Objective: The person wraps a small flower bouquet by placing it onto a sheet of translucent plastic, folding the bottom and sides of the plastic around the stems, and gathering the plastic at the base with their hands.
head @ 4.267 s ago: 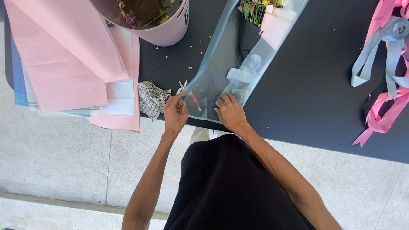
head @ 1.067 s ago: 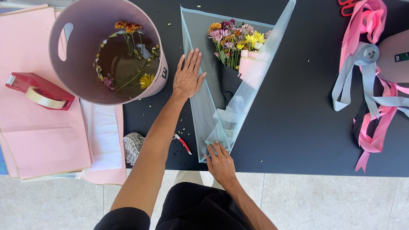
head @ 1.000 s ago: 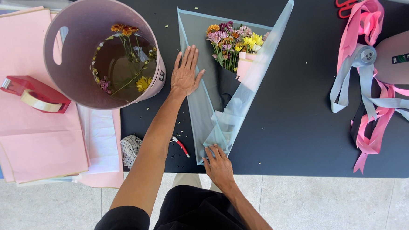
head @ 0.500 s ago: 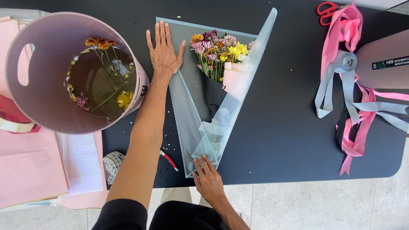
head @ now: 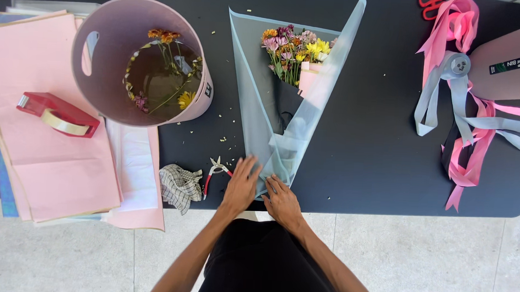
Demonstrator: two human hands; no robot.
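Note:
A small bouquet of pink, yellow and orange flowers (head: 292, 50) lies on the black table (head: 379, 140), wrapped in a pale blue translucent sheet (head: 256, 98) folded into a cone. My left hand (head: 240, 186) presses flat on the sheet's lower left edge at the cone's tip. My right hand (head: 282, 201) rests on the tip beside it, fingers pinching the wrap. Small red-handled snips (head: 215, 170) lie just left of my left hand.
A pink bucket (head: 140, 62) with water and a few flowers stands at the left. Pink paper sheets (head: 42, 123) carry a red tape dispenser (head: 57, 114). A checked cloth (head: 179, 186) lies near the edge. Pink and grey ribbons (head: 463, 109), red scissors (head: 430, 2), a pink box (head: 513, 58) sit right.
My left hand came down from the upper left edge of the wrap to its tip, beside my right hand. The view shifted right and lower.

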